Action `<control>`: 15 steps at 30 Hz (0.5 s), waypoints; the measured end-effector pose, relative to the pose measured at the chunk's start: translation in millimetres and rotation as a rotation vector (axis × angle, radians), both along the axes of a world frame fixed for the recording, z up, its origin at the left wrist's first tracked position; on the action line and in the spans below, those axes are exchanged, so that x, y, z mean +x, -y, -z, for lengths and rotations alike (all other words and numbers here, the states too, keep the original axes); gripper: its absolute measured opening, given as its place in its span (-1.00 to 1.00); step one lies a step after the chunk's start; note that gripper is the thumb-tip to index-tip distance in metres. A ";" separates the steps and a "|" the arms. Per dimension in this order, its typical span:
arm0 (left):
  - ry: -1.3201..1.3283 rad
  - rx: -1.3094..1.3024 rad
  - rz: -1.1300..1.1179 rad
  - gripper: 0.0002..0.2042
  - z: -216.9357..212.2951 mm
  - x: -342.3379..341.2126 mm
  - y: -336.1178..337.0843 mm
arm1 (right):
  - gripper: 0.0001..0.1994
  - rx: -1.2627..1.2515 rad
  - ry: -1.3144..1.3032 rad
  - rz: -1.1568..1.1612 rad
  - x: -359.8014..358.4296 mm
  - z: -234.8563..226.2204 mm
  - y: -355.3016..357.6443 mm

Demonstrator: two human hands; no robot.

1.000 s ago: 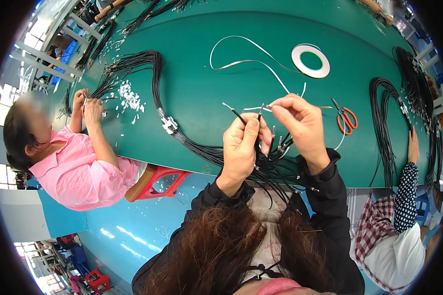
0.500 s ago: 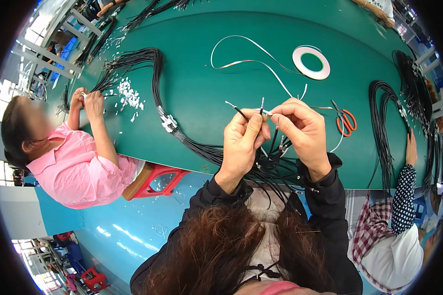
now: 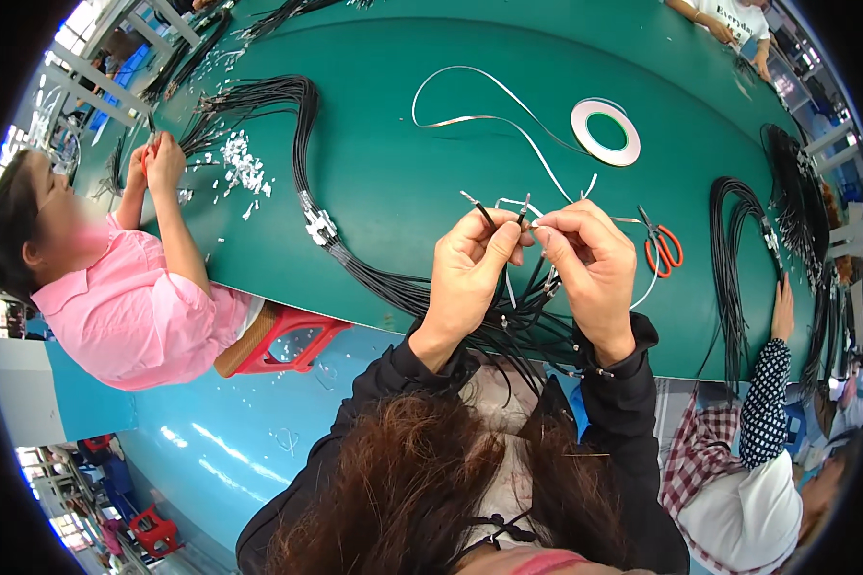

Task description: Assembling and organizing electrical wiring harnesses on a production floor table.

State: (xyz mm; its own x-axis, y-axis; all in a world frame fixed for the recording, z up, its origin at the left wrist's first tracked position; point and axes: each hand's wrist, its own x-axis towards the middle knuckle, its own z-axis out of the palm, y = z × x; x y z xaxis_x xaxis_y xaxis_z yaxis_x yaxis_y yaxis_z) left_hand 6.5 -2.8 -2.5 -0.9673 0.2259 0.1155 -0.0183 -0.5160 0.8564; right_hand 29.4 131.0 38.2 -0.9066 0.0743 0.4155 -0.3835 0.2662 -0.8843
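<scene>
At the near edge of the green table, a black cable bundle runs beneath both hands. The left hand pinches two cable ends; beside it, the right hand has closed fingertips. Farther in lie a white tape roll and orange-handled cutters. Between the right fingertips is a narrow white strip.

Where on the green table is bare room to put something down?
The green table is bare between the left cable bundle and the white strip, and between the tape roll and right-side cables. Crowded: around the left hand and right hand.
</scene>
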 end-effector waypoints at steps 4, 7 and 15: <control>-0.011 -0.062 -0.020 -0.88 -0.9 1.2 2.2 | -0.94 0.028 0.004 0.019 1.7 0.4 1.8; -0.019 -0.080 -0.030 -0.88 -0.2 1.6 2.5 | -0.94 0.063 0.001 0.035 1.5 -1.3 2.5; -0.061 -0.152 -0.070 -0.89 0.5 2.0 0.5 | -0.93 0.108 -0.001 0.086 0.3 -5.0 3.7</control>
